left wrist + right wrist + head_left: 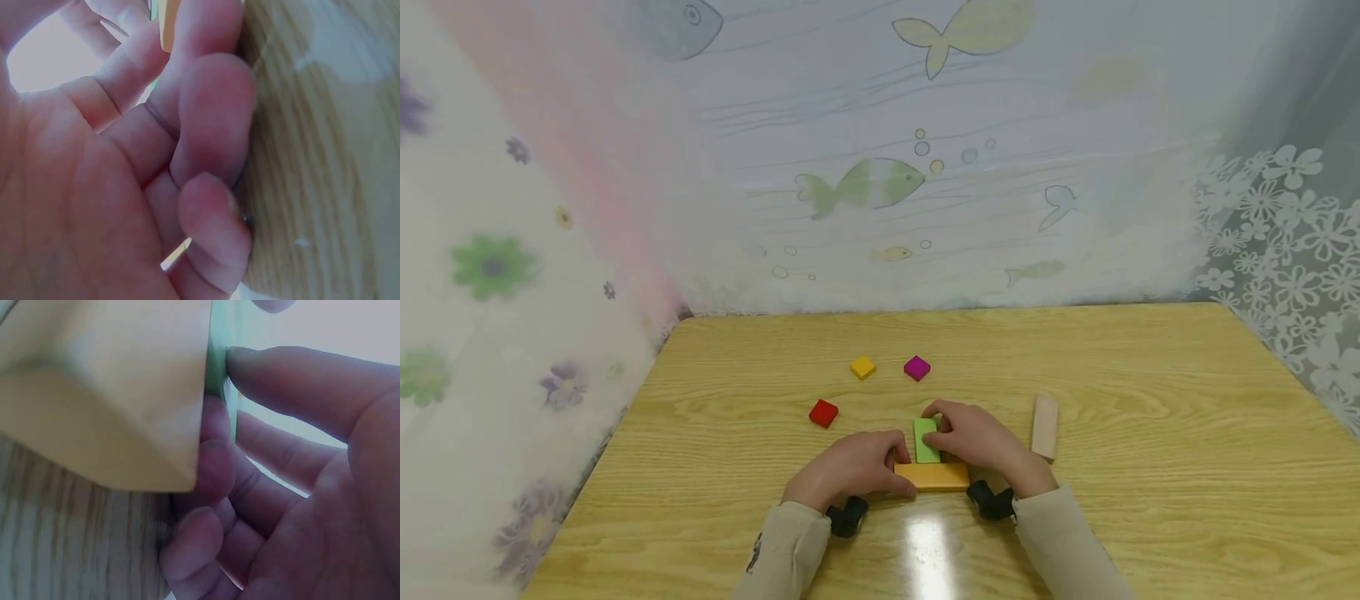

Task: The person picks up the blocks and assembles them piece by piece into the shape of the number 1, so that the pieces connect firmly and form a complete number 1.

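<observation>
An orange block (936,477) lies lengthwise in front of the person, its left end gripped between the thumb and fingers of the left hand (853,464). Directly behind it, end-on to its far side, is a light green block (924,454). The right hand (979,435) pinches this green block, with the thumb on it and the index finger curled at its far end. Close to the right wrist camera, the orange block (119,394) looms large beside a strip of the green block (216,356). Only a sliver of the orange block (167,25) shows in the left wrist view.
A red piece (823,413) lies behind the left hand. Farther back are a yellow piece (863,367) and a magenta piece (917,368). A plain wooden block (1044,427) lies right of the right hand. Patterned curtains surround the wooden table (722,400).
</observation>
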Tool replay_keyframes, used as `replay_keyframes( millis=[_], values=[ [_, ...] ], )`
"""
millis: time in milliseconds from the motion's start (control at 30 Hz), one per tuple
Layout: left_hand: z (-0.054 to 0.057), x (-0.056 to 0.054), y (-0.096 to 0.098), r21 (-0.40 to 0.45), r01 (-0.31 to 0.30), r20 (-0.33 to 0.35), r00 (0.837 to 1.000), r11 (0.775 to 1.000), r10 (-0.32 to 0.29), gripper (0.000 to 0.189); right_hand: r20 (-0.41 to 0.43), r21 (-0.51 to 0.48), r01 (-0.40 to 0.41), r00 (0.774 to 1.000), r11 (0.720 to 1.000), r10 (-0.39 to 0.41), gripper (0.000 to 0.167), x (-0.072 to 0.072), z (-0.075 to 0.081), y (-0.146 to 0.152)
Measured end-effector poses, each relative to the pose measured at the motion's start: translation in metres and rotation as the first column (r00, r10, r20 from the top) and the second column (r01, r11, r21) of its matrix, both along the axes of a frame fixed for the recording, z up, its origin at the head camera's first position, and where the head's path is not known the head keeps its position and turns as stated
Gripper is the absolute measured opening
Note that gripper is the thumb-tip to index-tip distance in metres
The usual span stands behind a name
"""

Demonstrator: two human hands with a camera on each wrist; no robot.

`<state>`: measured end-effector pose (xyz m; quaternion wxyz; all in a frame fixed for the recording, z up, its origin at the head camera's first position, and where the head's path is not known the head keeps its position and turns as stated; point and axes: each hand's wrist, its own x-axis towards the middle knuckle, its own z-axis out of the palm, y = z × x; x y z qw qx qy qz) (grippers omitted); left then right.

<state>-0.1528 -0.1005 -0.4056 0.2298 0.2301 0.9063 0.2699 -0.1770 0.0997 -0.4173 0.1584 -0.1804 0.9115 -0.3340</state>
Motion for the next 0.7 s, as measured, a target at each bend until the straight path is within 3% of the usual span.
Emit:
replay_keyframes(
  millis=[700],
  values=[
    [-0.0026, -0.0038, -0.0044, 0.092, 0.006, 0.095, 0.995, 0.996, -0.014, 0.031, -0.011, -0.036, -0.028, 1.000, 0.999, 0.028, 0.030, 0.0009, 0.0008, 0.0031]
  ],
)
